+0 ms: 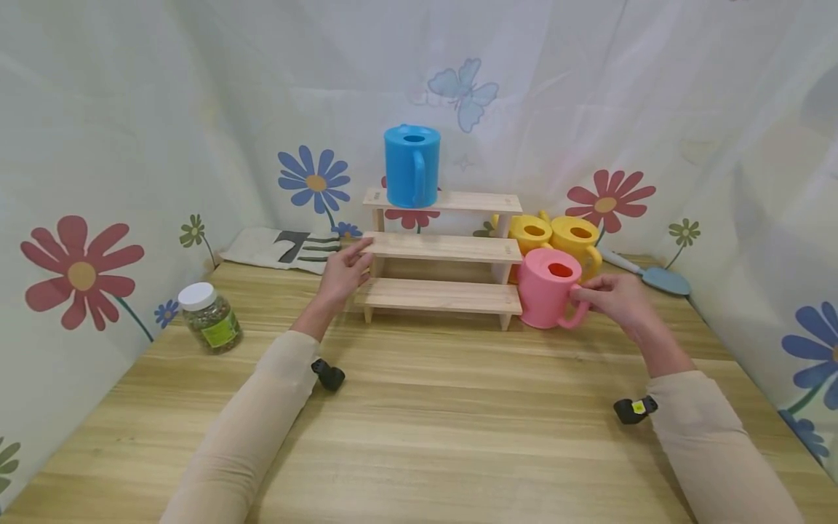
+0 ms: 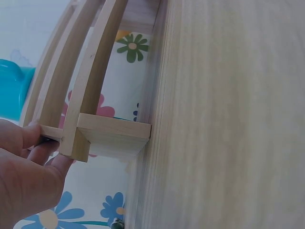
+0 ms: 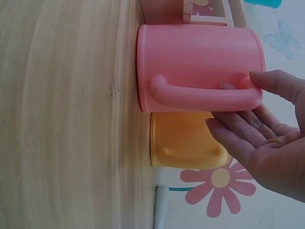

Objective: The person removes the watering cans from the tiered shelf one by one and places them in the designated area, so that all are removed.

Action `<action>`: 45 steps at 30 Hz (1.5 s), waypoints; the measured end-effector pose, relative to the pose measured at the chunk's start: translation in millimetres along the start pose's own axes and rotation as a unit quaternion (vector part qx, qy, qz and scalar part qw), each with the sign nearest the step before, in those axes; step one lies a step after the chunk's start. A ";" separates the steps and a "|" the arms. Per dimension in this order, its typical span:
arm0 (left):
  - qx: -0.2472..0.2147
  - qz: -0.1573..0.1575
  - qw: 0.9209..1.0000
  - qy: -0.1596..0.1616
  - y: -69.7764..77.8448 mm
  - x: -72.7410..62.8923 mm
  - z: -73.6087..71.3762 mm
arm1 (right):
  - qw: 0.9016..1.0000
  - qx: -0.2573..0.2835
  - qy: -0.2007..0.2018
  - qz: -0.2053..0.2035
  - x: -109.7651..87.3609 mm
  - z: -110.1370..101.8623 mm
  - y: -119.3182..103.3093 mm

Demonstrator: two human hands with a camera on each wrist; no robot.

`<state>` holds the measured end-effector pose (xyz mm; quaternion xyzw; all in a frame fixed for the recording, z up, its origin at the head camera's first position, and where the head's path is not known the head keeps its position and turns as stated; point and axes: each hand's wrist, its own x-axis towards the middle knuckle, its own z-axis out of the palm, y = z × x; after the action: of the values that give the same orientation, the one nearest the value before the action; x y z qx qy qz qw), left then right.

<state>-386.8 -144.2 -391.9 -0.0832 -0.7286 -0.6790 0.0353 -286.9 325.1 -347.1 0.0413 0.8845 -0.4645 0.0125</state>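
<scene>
A three-tier wooden shelf stands on the table, and my left hand grips the left end of its middle tier. The left wrist view shows that hand's thumb and fingers around the board's end. A pink watering can stands upright at the shelf's right end. My right hand pinches the upper part of its handle, thumb on one side and a finger showing through the loop. On the top tier sits a blue watering can, its handle facing me.
Two yellow watering cans stand behind the pink one. A trowel with a blue-grey blade lies at the back right, white-and-grey gloves at the back left. A white-lidded jar stands at left. A flowered curtain encloses the table.
</scene>
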 end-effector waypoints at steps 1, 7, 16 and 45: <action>0.001 0.000 1.000 0.000 0.1 0.0 0.0 | 1.000 0.000 0.003 -0.001 0.4 0.8 -0.2; -0.003 -0.003 1.000 -0.003 3.6 -2.2 0.3 | 1.000 0.002 0.015 -0.003 0.6 3.9 -2.2; 0.002 -0.001 1.000 0.002 0.5 -1.6 0.8 | 1.000 -0.009 0.014 -0.006 -1.2 5.8 -3.2; -0.001 0.004 1.000 0.002 -1.1 -0.6 -0.3 | 0.981 0.044 0.115 -0.152 -18.9 21.4 -56.6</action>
<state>-386.5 -144.7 -393.1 -0.0847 -0.7277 -0.6795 0.0399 -273.2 274.3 -311.7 -0.0403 0.8545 -0.4918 -0.1621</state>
